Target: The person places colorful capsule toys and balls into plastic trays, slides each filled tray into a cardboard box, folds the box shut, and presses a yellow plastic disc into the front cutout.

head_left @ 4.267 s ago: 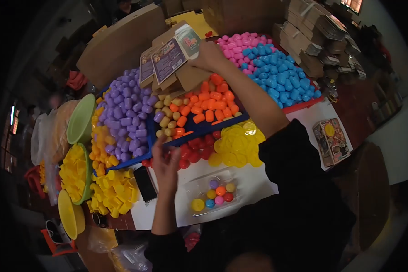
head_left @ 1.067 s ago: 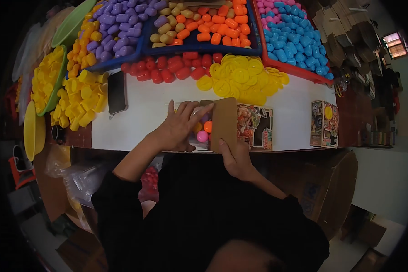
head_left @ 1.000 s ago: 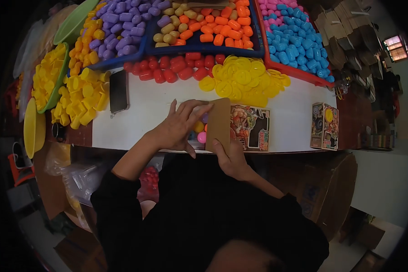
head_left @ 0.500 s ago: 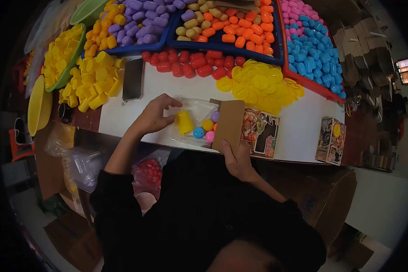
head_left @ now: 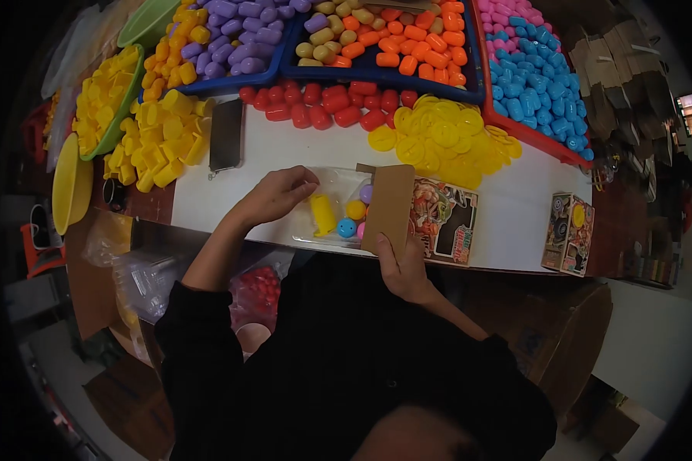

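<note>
A clear plastic tray (head_left: 304, 233) lies partly inside an open cardboard box, printed side up. In the tray are a yellow cup-like piece (head_left: 323, 214), a blue ball with a face (head_left: 347, 227), an orange-yellow ball (head_left: 355, 210) and a purple ball (head_left: 367, 194); a pink ball is partly hidden by the flap. My left hand (head_left: 277, 195) is closed at the tray's upper left rim, fingers curled together. My right hand (head_left: 404, 269) grips the box (head_left: 443, 223) at its near edge, thumb on the brown flap (head_left: 390, 207).
Yellow discs (head_left: 446, 138) and red capsules (head_left: 315, 107) lie behind the box. Yellow cups (head_left: 161, 138) and a phone (head_left: 226, 134) are at left. Blue trays (head_left: 377, 77) and a red tray (head_left: 534, 141) of capsules line the back. Another printed box (head_left: 567, 233) stands at right.
My left hand has moved right and its fingers have closed at the tray's rim. The tray's contents have shifted slightly toward the box. My right hand stays on the box.
</note>
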Action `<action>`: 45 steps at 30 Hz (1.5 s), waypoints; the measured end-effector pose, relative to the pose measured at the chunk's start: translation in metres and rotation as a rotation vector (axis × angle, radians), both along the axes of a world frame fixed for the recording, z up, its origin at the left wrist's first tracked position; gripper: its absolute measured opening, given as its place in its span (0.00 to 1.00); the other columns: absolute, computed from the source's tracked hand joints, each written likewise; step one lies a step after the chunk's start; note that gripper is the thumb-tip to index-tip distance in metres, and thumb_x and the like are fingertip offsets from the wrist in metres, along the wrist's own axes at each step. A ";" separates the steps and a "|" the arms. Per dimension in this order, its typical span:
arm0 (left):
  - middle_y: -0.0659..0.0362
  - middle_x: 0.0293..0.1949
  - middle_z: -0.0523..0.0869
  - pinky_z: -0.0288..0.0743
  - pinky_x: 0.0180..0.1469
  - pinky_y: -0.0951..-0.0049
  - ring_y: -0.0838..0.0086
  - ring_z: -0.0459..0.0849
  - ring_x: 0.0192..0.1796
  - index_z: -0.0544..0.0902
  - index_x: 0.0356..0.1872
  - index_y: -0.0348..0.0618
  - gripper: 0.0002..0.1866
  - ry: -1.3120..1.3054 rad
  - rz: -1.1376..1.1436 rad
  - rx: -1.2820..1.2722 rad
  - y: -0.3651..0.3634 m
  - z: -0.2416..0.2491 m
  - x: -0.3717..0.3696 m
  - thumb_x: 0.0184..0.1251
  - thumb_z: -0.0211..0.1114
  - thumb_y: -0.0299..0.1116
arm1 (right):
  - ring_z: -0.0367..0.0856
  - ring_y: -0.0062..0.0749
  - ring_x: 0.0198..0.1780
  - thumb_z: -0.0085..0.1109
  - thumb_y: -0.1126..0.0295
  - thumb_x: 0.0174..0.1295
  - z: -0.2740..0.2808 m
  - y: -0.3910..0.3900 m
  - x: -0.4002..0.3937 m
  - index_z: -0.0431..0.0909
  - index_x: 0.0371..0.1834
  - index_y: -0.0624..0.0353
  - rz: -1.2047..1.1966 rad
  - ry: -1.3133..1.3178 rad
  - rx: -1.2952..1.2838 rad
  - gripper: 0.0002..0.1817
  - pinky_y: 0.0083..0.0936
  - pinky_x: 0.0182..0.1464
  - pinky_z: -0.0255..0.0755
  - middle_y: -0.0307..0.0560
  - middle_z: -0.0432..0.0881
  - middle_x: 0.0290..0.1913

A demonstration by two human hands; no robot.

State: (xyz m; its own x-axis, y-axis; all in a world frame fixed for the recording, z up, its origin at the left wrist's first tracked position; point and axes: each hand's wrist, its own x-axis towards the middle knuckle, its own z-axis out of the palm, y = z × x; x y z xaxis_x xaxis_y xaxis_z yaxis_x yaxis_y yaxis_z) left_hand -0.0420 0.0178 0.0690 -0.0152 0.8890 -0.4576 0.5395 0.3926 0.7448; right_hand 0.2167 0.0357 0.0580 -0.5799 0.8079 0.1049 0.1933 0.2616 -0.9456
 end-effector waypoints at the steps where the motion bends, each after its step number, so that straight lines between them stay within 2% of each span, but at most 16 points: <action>1: 0.58 0.37 0.83 0.71 0.46 0.74 0.75 0.78 0.39 0.79 0.47 0.37 0.14 -0.113 0.033 -0.009 0.000 0.000 -0.002 0.68 0.55 0.35 | 0.78 0.40 0.25 0.47 0.73 0.62 0.000 0.000 -0.001 0.75 0.37 0.65 0.003 0.004 -0.003 0.08 0.30 0.29 0.71 0.51 0.77 0.25; 8: 0.59 0.40 0.82 0.71 0.49 0.77 0.78 0.78 0.42 0.81 0.46 0.37 0.12 -0.104 -0.094 -0.033 0.002 0.013 0.000 0.67 0.56 0.31 | 0.79 0.41 0.26 0.47 0.74 0.61 -0.003 0.002 -0.001 0.75 0.39 0.65 0.009 0.005 0.048 0.08 0.31 0.29 0.72 0.52 0.77 0.28; 10: 0.58 0.37 0.82 0.73 0.46 0.77 0.76 0.79 0.39 0.82 0.45 0.39 0.11 -0.255 -0.036 -0.046 0.000 0.012 0.001 0.63 0.58 0.27 | 0.79 0.41 0.26 0.47 0.74 0.61 -0.002 0.001 -0.001 0.75 0.39 0.65 0.002 0.012 0.049 0.08 0.31 0.29 0.72 0.52 0.77 0.28; 13: 0.60 0.33 0.81 0.73 0.45 0.77 0.77 0.78 0.37 0.81 0.46 0.40 0.12 -0.323 -0.023 -0.050 -0.003 0.008 0.002 0.60 0.61 0.24 | 0.78 0.41 0.26 0.47 0.74 0.61 -0.001 0.001 -0.001 0.75 0.38 0.65 0.009 0.013 0.055 0.08 0.31 0.29 0.72 0.52 0.77 0.27; 17: 0.59 0.32 0.80 0.73 0.44 0.74 0.75 0.77 0.37 0.80 0.47 0.39 0.16 -0.373 0.054 -0.082 -0.004 -0.006 -0.002 0.56 0.68 0.29 | 0.78 0.41 0.26 0.47 0.74 0.61 -0.001 0.002 -0.002 0.74 0.38 0.65 0.011 0.033 0.035 0.08 0.32 0.29 0.72 0.52 0.77 0.28; 19: 0.55 0.34 0.79 0.73 0.44 0.70 0.70 0.78 0.41 0.83 0.40 0.38 0.18 -0.045 0.048 0.126 -0.007 -0.008 0.006 0.50 0.73 0.37 | 0.78 0.42 0.27 0.47 0.74 0.61 -0.002 0.001 -0.002 0.74 0.38 0.65 0.011 0.031 0.032 0.08 0.32 0.29 0.72 0.52 0.77 0.28; 23: 0.52 0.39 0.79 0.72 0.47 0.68 0.65 0.77 0.45 0.84 0.32 0.37 0.21 0.160 0.025 -0.036 -0.002 0.002 0.012 0.44 0.76 0.44 | 0.78 0.42 0.27 0.47 0.75 0.61 -0.002 0.002 -0.002 0.74 0.38 0.65 0.015 0.026 0.059 0.08 0.33 0.29 0.72 0.53 0.76 0.28; 25: 0.51 0.42 0.78 0.70 0.50 0.69 0.62 0.77 0.47 0.85 0.28 0.37 0.17 0.080 0.064 -0.007 -0.004 0.002 0.009 0.47 0.74 0.43 | 0.78 0.43 0.26 0.47 0.75 0.61 -0.002 0.002 -0.002 0.74 0.38 0.66 0.013 0.026 0.066 0.08 0.33 0.29 0.71 0.53 0.76 0.28; 32: 0.50 0.48 0.76 0.67 0.56 0.68 0.62 0.74 0.53 0.85 0.32 0.37 0.14 -0.302 0.060 -0.053 -0.011 -0.002 0.001 0.54 0.69 0.39 | 0.77 0.42 0.25 0.47 0.74 0.61 -0.003 0.002 -0.002 0.73 0.36 0.66 0.009 0.026 0.093 0.07 0.33 0.27 0.71 0.52 0.75 0.26; 34: 0.50 0.50 0.74 0.65 0.59 0.67 0.61 0.72 0.55 0.84 0.35 0.39 0.15 -0.256 0.212 -0.040 -0.012 0.007 0.011 0.55 0.68 0.41 | 0.77 0.42 0.24 0.47 0.74 0.61 -0.003 0.002 -0.002 0.73 0.35 0.66 0.004 0.005 0.088 0.07 0.33 0.27 0.71 0.52 0.75 0.26; 35: 0.50 0.50 0.74 0.65 0.59 0.67 0.61 0.72 0.55 0.84 0.35 0.39 0.15 -0.258 0.211 -0.040 -0.014 0.006 0.012 0.55 0.68 0.41 | 0.77 0.42 0.24 0.47 0.74 0.61 -0.005 0.001 -0.002 0.73 0.35 0.66 0.005 0.011 0.086 0.06 0.32 0.27 0.71 0.52 0.75 0.26; 37: 0.50 0.51 0.74 0.65 0.59 0.64 0.59 0.71 0.56 0.84 0.36 0.41 0.16 0.125 0.080 0.235 -0.020 0.004 0.014 0.55 0.68 0.44 | 0.77 0.42 0.24 0.47 0.74 0.61 -0.006 0.001 -0.002 0.73 0.35 0.66 0.006 0.014 0.085 0.06 0.32 0.27 0.71 0.52 0.75 0.25; 38: 0.50 0.51 0.74 0.65 0.59 0.64 0.59 0.71 0.56 0.84 0.36 0.41 0.16 0.124 0.082 0.236 -0.022 0.005 0.017 0.55 0.68 0.44 | 0.77 0.41 0.24 0.47 0.74 0.61 -0.007 0.001 -0.002 0.73 0.35 0.66 0.002 0.025 0.084 0.06 0.32 0.27 0.71 0.52 0.75 0.25; 40: 0.49 0.51 0.74 0.65 0.59 0.62 0.57 0.70 0.57 0.83 0.35 0.42 0.16 0.491 0.090 0.256 -0.027 0.011 0.022 0.56 0.67 0.46 | 0.77 0.41 0.24 0.47 0.74 0.61 -0.007 0.002 -0.002 0.73 0.35 0.66 -0.001 0.036 0.084 0.06 0.32 0.27 0.71 0.52 0.75 0.25; 44: 0.50 0.52 0.74 0.66 0.57 0.61 0.57 0.70 0.57 0.83 0.34 0.41 0.15 0.544 -0.008 0.239 -0.034 0.008 0.025 0.57 0.67 0.44 | 0.77 0.42 0.24 0.47 0.75 0.61 -0.005 0.001 -0.003 0.73 0.35 0.67 0.001 0.028 0.108 0.06 0.33 0.27 0.71 0.52 0.76 0.26; 45: 0.51 0.51 0.74 0.66 0.57 0.64 0.59 0.71 0.55 0.83 0.34 0.39 0.14 0.319 -0.001 0.206 -0.034 0.001 0.021 0.57 0.67 0.41 | 0.77 0.42 0.25 0.47 0.74 0.61 -0.005 0.001 -0.003 0.73 0.35 0.67 -0.002 0.018 0.102 0.07 0.33 0.27 0.71 0.53 0.76 0.26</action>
